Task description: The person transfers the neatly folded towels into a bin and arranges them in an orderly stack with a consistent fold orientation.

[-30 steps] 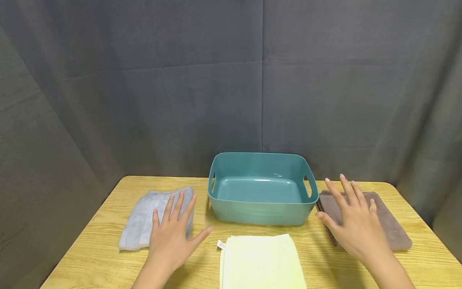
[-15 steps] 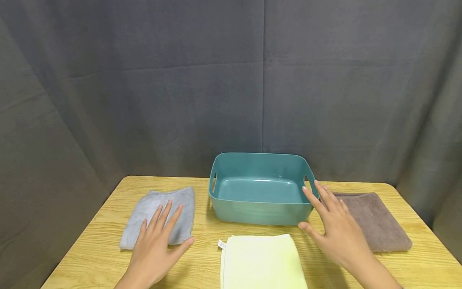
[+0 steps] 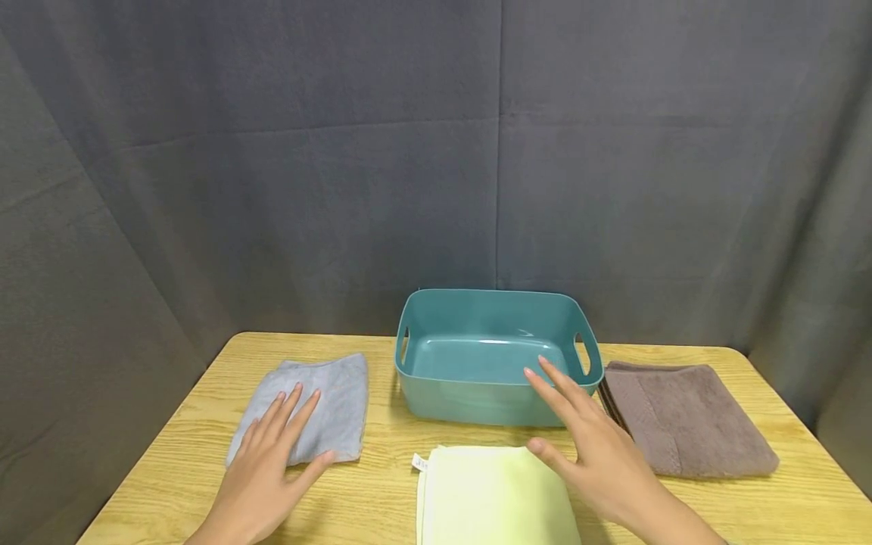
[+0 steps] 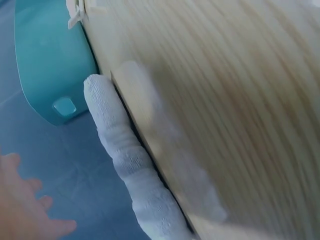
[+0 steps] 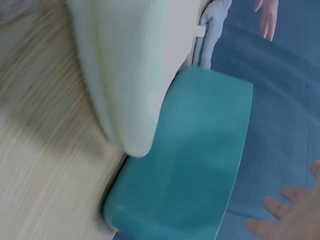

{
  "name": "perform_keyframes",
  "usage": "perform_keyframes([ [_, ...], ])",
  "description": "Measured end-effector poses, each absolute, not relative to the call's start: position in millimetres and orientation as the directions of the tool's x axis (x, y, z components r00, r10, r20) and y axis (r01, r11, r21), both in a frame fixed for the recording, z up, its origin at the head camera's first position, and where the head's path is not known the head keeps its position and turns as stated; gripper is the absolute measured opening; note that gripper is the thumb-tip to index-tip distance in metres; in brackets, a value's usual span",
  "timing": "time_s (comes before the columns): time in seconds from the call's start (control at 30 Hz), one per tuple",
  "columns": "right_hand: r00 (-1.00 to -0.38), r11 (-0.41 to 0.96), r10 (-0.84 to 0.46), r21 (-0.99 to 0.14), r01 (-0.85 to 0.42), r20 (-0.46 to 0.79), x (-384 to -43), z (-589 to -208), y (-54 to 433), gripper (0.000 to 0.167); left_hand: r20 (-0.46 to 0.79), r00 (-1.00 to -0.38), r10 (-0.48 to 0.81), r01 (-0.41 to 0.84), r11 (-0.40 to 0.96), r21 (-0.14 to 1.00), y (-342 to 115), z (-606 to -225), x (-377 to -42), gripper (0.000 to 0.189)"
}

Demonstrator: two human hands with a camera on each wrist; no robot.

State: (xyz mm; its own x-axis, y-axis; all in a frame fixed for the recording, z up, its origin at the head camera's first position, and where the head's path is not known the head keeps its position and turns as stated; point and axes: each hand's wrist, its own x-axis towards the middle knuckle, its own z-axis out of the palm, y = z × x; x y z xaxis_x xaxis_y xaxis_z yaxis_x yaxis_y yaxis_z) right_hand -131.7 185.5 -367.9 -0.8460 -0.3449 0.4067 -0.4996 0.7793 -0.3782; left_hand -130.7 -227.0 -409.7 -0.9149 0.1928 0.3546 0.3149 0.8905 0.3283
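Note:
My left hand (image 3: pixel 262 469) is spread in the air at the near edge of a folded light blue towel (image 3: pixel 334 409), holding nothing. The right hand (image 3: pixel 596 458), fingers also spread and grasping nothing, hovers by the right side of a folded pale yellow towel (image 3: pixel 493 496); in the head view its fingertips overlap the front of a teal basin (image 3: pixel 477 401). Far right lies a folded brown towel (image 3: pixel 698 424). In the left wrist view the blue towel (image 4: pixel 132 165) shows edge-on, and the right wrist view has the yellow towel (image 5: pixel 125 75) close up before the basin (image 5: pixel 175 165).
All of this stands on a wooden table (image 3: pixel 170 469) with rounded back corners. Behind it hangs a dark grey curtain (image 3: pixel 341 189). The basin has a handle slot in each end, and a small white tag (image 3: pixel 418 462) sticks out from the yellow towel's left side.
Both hands have moved left and toward the near edge, the right hand away from the brown towel to beside the yellow one. Towels and basin stay in place.

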Motion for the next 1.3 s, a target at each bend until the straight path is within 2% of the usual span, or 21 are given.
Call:
perform_keyframes([
  [0.23,-0.838,0.678,-0.389,-0.496,-0.542,0.384,-128,-358,167,0.072,0.376,-0.907,0.188,0.333,0.867,0.37,-243,-408,-131,0.076],
  [0.53,-0.805,0.599,-0.474,-0.539,-0.592,0.358,-124,-348,134,0.07,0.442,-0.883,0.155,0.369,0.812,0.452,-259,-407,-134,0.071],
  [0.7,-0.785,0.551,-0.508,-0.567,-0.612,0.354,-125,-344,115,0.067,0.411,-0.903,0.129,0.347,0.782,0.518,-269,-407,-136,0.068],
  [1.03,-0.787,0.472,-0.543,-0.669,-0.574,0.292,-134,-347,79,0.064,0.371,-0.923,0.097,0.34,0.656,0.673,-290,-406,-144,0.062],
  [1.3,-0.795,0.387,-0.501,-0.732,-0.56,0.343,-145,-351,51,0.061,0.273,-0.959,0.079,0.263,0.617,0.742,-298,-408,-149,0.059],
])
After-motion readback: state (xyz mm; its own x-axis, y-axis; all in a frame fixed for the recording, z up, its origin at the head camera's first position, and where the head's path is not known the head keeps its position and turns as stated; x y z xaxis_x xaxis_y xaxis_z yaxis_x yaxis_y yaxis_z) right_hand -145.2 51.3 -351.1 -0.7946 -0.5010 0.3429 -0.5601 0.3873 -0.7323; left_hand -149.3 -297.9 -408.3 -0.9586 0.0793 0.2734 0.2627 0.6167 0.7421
